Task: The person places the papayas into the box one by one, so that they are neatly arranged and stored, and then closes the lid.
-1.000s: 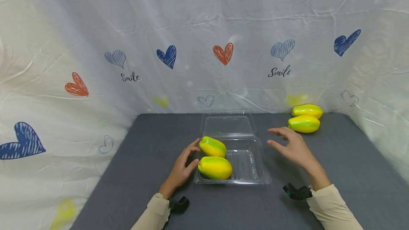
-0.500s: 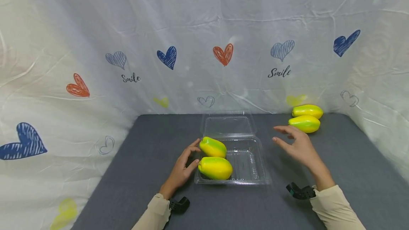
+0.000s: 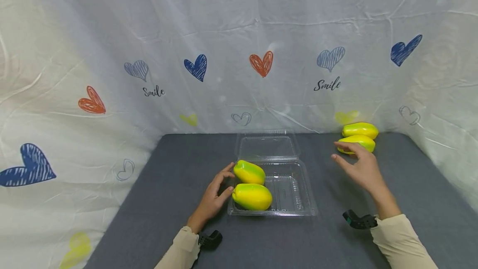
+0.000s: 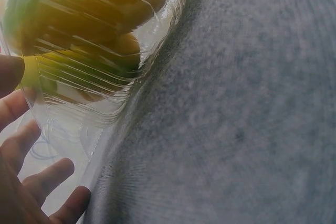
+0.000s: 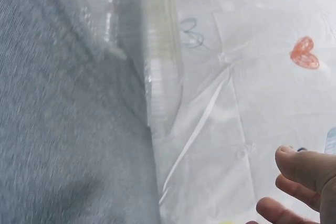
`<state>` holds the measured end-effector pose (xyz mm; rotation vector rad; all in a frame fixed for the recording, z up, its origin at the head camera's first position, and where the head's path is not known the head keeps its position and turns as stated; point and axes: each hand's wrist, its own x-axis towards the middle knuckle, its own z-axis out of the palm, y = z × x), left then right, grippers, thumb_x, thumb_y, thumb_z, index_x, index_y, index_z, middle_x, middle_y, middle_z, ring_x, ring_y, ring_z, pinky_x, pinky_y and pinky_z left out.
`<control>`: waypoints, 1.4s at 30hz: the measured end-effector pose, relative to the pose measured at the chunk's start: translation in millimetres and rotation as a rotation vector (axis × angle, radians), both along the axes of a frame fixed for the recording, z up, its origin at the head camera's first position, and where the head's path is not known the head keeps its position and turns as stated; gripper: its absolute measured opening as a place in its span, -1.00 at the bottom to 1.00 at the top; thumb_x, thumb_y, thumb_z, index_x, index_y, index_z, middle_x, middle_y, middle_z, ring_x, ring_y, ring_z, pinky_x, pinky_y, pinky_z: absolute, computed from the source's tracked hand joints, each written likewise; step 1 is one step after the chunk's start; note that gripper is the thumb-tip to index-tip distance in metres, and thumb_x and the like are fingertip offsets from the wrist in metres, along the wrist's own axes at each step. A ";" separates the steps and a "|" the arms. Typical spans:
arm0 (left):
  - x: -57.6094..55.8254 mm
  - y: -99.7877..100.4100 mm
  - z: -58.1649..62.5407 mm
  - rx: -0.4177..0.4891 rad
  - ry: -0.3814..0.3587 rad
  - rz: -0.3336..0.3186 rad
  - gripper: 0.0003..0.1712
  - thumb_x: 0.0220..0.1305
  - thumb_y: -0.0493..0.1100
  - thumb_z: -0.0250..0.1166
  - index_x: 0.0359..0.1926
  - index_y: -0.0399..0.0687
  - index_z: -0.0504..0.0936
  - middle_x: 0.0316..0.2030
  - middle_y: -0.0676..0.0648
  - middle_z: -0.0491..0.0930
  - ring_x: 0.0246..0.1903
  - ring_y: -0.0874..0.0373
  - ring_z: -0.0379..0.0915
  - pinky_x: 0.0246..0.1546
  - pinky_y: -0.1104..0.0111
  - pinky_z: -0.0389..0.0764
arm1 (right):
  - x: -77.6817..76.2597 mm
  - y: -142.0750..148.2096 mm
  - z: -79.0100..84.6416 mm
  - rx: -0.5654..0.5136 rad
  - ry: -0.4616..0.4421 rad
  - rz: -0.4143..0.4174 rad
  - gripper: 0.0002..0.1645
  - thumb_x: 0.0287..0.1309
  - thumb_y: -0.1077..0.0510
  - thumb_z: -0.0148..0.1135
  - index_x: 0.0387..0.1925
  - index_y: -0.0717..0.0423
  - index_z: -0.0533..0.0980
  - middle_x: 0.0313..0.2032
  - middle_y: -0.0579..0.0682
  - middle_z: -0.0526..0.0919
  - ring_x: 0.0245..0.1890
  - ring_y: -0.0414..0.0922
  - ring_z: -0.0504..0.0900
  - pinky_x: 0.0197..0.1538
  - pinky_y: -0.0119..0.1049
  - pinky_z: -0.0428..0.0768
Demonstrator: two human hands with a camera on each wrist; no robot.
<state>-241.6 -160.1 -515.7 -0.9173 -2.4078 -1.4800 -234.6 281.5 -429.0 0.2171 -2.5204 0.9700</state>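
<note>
Two yellow-green papayas lie in the left half of a clear plastic clamshell box: a front papaya and a rear papaya. My left hand is at the box's left side, thumb and fingers spread along the rim; the left wrist view shows its fingertips beside the clear wall. My right hand hovers at the right, thumb apart from loosely bent fingers, nothing between them. Its fingers overlap the nearer of two more papayas in the head view. In the right wrist view the right thumb shows at the lower right.
The box's clear lid stands folded back behind it. A further papaya lies at the far right against the white heart-print curtain. Dark grey cloth covers the table.
My right hand has moved right, away from the box and up to the two papayas at the back right. My left hand and the papayas have stayed in place.
</note>
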 end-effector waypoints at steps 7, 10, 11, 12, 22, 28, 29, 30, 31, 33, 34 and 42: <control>3.1 3.1 6.5 0.015 0.013 -0.002 -0.65 0.45 -0.36 0.14 0.21 -0.19 0.43 0.57 -0.14 0.16 0.54 -0.19 0.09 0.26 -0.27 0.35 | -1.6 12.3 -4.7 -0.008 0.016 -0.058 -0.45 0.25 0.14 0.41 0.21 0.27 0.53 0.14 0.35 0.59 0.13 0.32 0.52 0.10 0.07 0.51; 3.5 2.9 6.7 0.013 0.017 -0.004 -0.64 0.44 -0.37 0.15 0.22 -0.20 0.43 0.57 -0.15 0.16 0.53 -0.19 0.11 0.26 -0.25 0.37 | -3.7 16.3 -7.4 -0.009 0.027 -0.075 -0.46 0.24 0.15 0.41 0.19 0.29 0.54 0.16 0.40 0.56 0.17 0.37 0.46 0.15 0.26 0.40; 1.1 1.7 2.0 0.014 0.025 -0.006 -0.64 0.45 -0.35 0.15 0.22 -0.17 0.43 0.57 -0.13 0.16 0.54 -0.17 0.11 0.27 -0.23 0.37 | -5.2 17.6 -8.5 -0.008 0.032 -0.077 -0.46 0.24 0.15 0.41 0.19 0.30 0.54 0.16 0.42 0.54 0.18 0.39 0.43 0.15 0.38 0.33; 1.7 1.6 2.6 0.016 0.025 -0.009 -0.64 0.45 -0.35 0.15 0.22 -0.18 0.43 0.57 -0.14 0.16 0.53 -0.18 0.11 0.28 -0.22 0.37 | -7.1 19.3 -9.9 -0.006 0.045 -0.079 -0.47 0.22 0.17 0.42 0.17 0.30 0.54 0.16 0.43 0.54 0.19 0.40 0.42 0.17 0.40 0.30; -0.7 0.8 1.3 0.009 -0.001 -0.002 -0.66 0.48 -0.29 0.14 0.22 -0.18 0.42 0.58 -0.11 0.14 0.56 -0.17 0.06 0.31 -0.31 0.30 | -31.8 40.0 -20.9 0.043 0.191 -0.080 -0.46 0.02 0.34 0.48 0.09 0.36 0.56 0.07 0.48 0.56 0.08 0.42 0.41 0.12 0.34 0.20; -1.7 1.1 0.5 0.001 -0.007 0.003 -0.66 0.49 -0.26 0.14 0.23 -0.13 0.42 0.58 -0.10 0.13 0.56 -0.14 0.06 0.32 -0.30 0.30 | -42.5 52.5 -24.7 0.124 0.105 -0.144 -0.37 0.11 0.21 0.42 0.22 0.31 0.49 0.22 0.51 0.45 0.17 0.53 0.27 0.05 0.47 0.14; -1.8 1.4 0.6 -0.002 -0.003 0.005 -0.66 0.49 -0.27 0.14 0.23 -0.10 0.42 0.58 -0.10 0.13 0.56 -0.14 0.06 0.32 -0.29 0.31 | -44.0 54.1 -24.4 0.138 0.079 -0.150 -0.35 0.14 0.18 0.41 0.25 0.30 0.47 0.25 0.52 0.42 0.19 0.54 0.24 0.04 0.46 0.13; -1.7 1.6 0.7 -0.001 -0.003 0.005 -0.65 0.48 -0.28 0.14 0.23 -0.08 0.42 0.58 -0.11 0.14 0.56 -0.14 0.07 0.32 -0.28 0.31 | -45.3 55.6 -23.6 0.154 0.053 -0.153 -0.33 0.17 0.16 0.39 0.28 0.30 0.45 0.29 0.52 0.38 0.20 0.55 0.22 0.03 0.46 0.12; -1.7 1.7 0.9 -0.001 -0.003 0.007 -0.64 0.48 -0.29 0.14 0.23 -0.05 0.42 0.58 -0.10 0.14 0.56 -0.14 0.07 0.32 -0.28 0.31 | -46.5 57.0 -22.5 0.171 0.027 -0.154 -0.30 0.19 0.13 0.38 0.32 0.29 0.42 0.32 0.52 0.34 0.22 0.55 0.19 0.03 0.45 0.12; -1.4 1.9 1.4 -0.002 0.001 0.010 -0.63 0.47 -0.31 0.14 0.23 0.00 0.42 0.58 -0.09 0.14 0.56 -0.15 0.07 0.31 -0.28 0.32 | -48.9 59.7 -20.5 0.201 -0.016 -0.150 -0.25 0.21 0.10 0.37 0.36 0.28 0.37 0.36 0.52 0.29 0.24 0.55 0.17 0.03 0.44 0.13; -1.2 1.9 1.5 -0.003 0.004 0.012 -0.62 0.47 -0.32 0.14 0.23 0.01 0.42 0.58 -0.09 0.14 0.56 -0.15 0.08 0.31 -0.29 0.32 | -50.4 61.1 -19.7 0.215 -0.035 -0.146 -0.24 0.22 0.09 0.36 0.38 0.28 0.35 0.36 0.52 0.27 0.24 0.56 0.16 0.03 0.44 0.13; 0.7 0.6 0.5 -0.012 -0.002 0.017 -0.63 0.47 -0.30 0.14 0.23 0.02 0.43 0.58 -0.10 0.15 0.56 -0.13 0.08 0.30 -0.31 0.31 | -57.8 71.9 -20.2 0.299 -0.119 -0.138 -0.17 0.25 0.05 0.34 0.41 0.34 0.26 0.36 0.57 0.21 0.23 0.61 0.14 0.01 0.47 0.13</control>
